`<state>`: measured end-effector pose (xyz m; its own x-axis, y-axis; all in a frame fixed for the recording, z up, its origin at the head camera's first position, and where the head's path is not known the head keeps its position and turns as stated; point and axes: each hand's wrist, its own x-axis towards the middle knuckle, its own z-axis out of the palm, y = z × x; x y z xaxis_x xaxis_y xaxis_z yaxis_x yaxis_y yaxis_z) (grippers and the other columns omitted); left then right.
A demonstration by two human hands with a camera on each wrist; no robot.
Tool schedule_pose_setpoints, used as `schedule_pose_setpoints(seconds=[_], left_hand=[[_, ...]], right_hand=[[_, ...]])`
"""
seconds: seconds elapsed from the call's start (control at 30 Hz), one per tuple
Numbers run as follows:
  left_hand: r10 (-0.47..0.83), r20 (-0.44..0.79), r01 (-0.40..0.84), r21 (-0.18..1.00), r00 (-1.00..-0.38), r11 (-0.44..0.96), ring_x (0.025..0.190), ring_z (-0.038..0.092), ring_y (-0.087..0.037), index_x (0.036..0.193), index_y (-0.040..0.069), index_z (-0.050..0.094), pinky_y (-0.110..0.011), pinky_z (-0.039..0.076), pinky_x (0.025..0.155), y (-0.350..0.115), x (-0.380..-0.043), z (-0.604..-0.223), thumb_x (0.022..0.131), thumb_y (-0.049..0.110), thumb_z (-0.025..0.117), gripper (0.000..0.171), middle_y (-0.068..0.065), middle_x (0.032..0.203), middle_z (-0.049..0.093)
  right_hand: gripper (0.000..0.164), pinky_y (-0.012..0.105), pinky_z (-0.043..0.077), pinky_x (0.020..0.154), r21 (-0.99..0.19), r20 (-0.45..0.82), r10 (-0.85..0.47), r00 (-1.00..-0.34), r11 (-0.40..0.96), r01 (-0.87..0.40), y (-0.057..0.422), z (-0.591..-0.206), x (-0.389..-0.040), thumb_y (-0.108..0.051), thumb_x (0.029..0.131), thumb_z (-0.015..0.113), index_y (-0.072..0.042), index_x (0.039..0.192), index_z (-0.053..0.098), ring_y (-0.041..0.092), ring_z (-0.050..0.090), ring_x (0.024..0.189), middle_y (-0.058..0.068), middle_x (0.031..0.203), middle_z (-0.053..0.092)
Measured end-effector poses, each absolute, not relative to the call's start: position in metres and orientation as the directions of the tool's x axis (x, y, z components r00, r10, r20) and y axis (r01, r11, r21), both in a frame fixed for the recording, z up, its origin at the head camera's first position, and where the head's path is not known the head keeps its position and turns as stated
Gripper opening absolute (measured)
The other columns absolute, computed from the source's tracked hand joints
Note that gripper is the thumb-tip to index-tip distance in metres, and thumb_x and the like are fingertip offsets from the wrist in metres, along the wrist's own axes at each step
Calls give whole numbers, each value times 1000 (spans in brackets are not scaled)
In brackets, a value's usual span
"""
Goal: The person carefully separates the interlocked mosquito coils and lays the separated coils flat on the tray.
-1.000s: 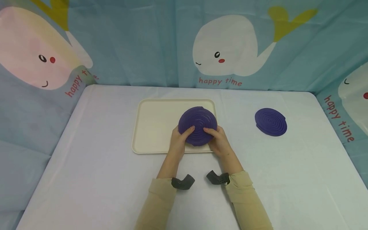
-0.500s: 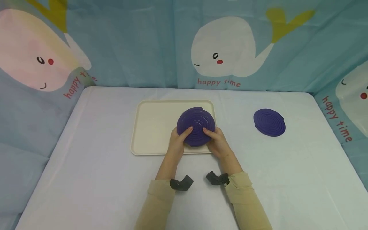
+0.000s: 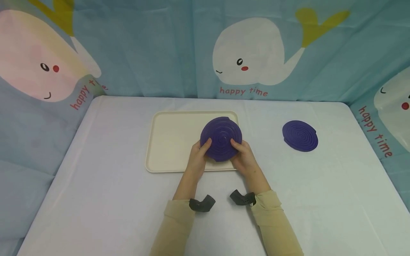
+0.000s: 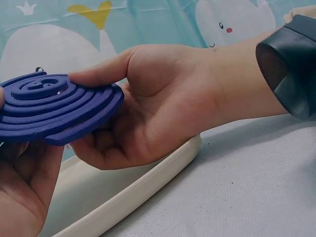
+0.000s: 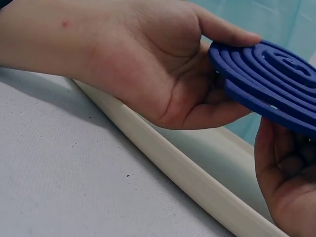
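A round blue-purple mosquito coil (image 3: 221,131), its spiral grooves facing up, is held between both hands above the right part of a cream tray (image 3: 174,142). My left hand (image 3: 196,158) grips its left side, thumb on top and fingers curled beneath. On the opposite side my right hand (image 3: 244,156) pinches it the same way. The left wrist view shows the coil (image 4: 59,111) nearly level and raised over the tray (image 4: 143,197). Most of the fingers under the coil are hidden in the head view.
A second blue-purple mosquito coil (image 3: 300,136) lies flat on the white tablecloth (image 3: 320,192), to the right of the tray. A blue curtain (image 3: 160,49) printed with whales hangs behind the table. Both wrists wear black camera mounts (image 3: 202,204).
Held in both hands, the coil has shifted slightly up and right. Both thumbs have slid outward from its middle toward the sides. Tray and second coil stay put.
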<state>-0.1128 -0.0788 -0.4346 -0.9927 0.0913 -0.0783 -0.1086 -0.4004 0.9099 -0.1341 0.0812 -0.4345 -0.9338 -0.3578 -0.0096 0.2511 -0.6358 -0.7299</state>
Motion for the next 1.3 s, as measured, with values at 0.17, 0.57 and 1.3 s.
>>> schedule_pose_setpoints(seconds=[0.17, 0.57, 1.3], left_hand=[[109, -71, -112, 896, -991, -430, 121, 47, -23, 133, -6, 45, -41, 29, 110, -79, -111, -433, 98, 25, 45, 47, -7, 120, 58], [62, -93, -110, 911, -994, -398, 99, 59, -14, 128, -8, 48, -35, 43, 98, -81, -114, -431, 94, 18, 49, 42, -4, 107, 63], [141, -74, -123, 916, -987, -382, 125, 47, -32, 136, -9, 39, -31, 42, 102, -85, -115, -432, 87, -1, 57, 53, -23, 136, 47]], right_hand=[[21, 26, 48, 90, -697, 6, -364, -931, -669, 257, 83, -435, -132, -4, 98, 43, -4, 110, 60, 14, 61, 98, 4, 106, 65], [29, 26, 45, 93, -686, -6, -357, -934, -679, 263, 81, -433, -134, -1, 99, 32, -3, 111, 58, 15, 59, 100, 5, 108, 62], [30, 27, 46, 93, -657, -29, -326, -945, -706, 264, 82, -430, -133, -8, 101, 32, -4, 109, 61, 15, 59, 102, 5, 108, 64]])
